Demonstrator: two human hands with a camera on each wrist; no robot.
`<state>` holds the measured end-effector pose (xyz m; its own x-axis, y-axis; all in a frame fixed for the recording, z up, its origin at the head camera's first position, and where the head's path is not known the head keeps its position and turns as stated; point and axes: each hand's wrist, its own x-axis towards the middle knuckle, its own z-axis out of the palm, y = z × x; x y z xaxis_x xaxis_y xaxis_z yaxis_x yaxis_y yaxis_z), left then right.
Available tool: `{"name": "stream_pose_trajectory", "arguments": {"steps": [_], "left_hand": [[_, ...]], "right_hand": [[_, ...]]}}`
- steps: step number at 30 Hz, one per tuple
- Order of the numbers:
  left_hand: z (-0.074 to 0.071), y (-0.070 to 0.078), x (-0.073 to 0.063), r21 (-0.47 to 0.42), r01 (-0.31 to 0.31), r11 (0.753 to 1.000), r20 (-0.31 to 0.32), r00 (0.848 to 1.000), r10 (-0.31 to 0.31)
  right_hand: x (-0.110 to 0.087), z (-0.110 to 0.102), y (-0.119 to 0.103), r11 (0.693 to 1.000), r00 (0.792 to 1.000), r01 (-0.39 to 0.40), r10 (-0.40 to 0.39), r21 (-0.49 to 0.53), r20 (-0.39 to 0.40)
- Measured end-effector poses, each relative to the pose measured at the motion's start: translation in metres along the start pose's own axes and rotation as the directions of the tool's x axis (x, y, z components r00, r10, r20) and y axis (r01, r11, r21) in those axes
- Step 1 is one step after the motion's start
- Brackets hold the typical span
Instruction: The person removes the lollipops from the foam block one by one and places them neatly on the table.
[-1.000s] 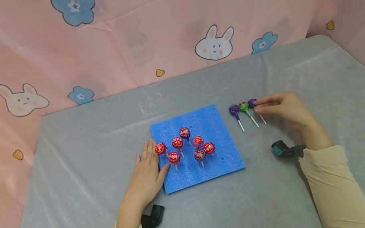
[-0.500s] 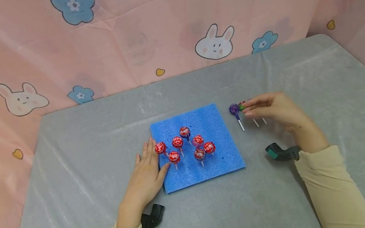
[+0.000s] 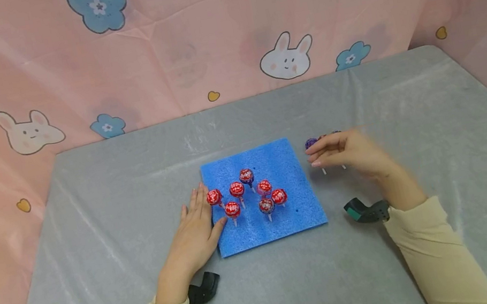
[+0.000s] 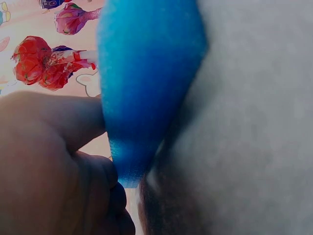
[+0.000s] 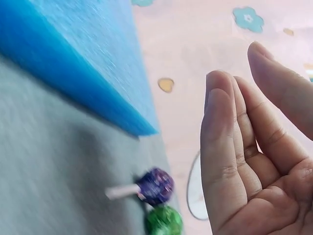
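Note:
My left hand (image 3: pixel 192 238) lies with fairly straight fingers along the left side of a blue foam board (image 3: pixel 308 215), its thumb touching the board. Several lollipops in mostly red wrappers stand stick-down in the foam, among them a front left lollipop (image 3: pixel 232 209) and a back lollipop (image 3: pixel 246 176). Right of the board, my right hand (image 3: pixel 355 155) hovers over a row of three lying lollipops and partly hides them. In the right wrist view, a purple lollipop (image 5: pixel 157 186) and a green lollipop (image 5: pixel 165 221) show below the hand, whose thumb and fingers are apart and hold nothing.
A grey cloth (image 3: pixel 273 293) covers the table. Behind and at the sides hangs a pink curtain (image 3: pixel 212 32) with rabbits and flowers. Each wrist wears a black camera mount, such as the right mount (image 3: pixel 367 210). A small hole (image 3: pixel 297 210) shows in the foam.
My right hand has moved left along the row of loose lollipops, from the far right one past the green one to above the left purple one. My left hand and the board stay put.

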<state>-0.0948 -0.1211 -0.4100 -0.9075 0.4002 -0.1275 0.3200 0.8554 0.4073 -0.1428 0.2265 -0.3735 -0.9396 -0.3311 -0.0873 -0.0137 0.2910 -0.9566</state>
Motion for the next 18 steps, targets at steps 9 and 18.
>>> {"name": "stream_pose_trajectory", "arguments": {"steps": [9,18], "left_hand": [[0.000,0.000,0.000,0.001,-0.004,1.000,0.012,1.000,0.004],[0.000,-0.001,0.000,-0.010,-0.007,1.000,0.004,1.000,0.007]], "right_hand": [[0.005,0.018,0.003,0.997,0.992,-0.062,0.058,0.035,0.114],[0.009,0.034,0.003,0.998,0.975,-0.067,0.064,0.005,0.214]]}}
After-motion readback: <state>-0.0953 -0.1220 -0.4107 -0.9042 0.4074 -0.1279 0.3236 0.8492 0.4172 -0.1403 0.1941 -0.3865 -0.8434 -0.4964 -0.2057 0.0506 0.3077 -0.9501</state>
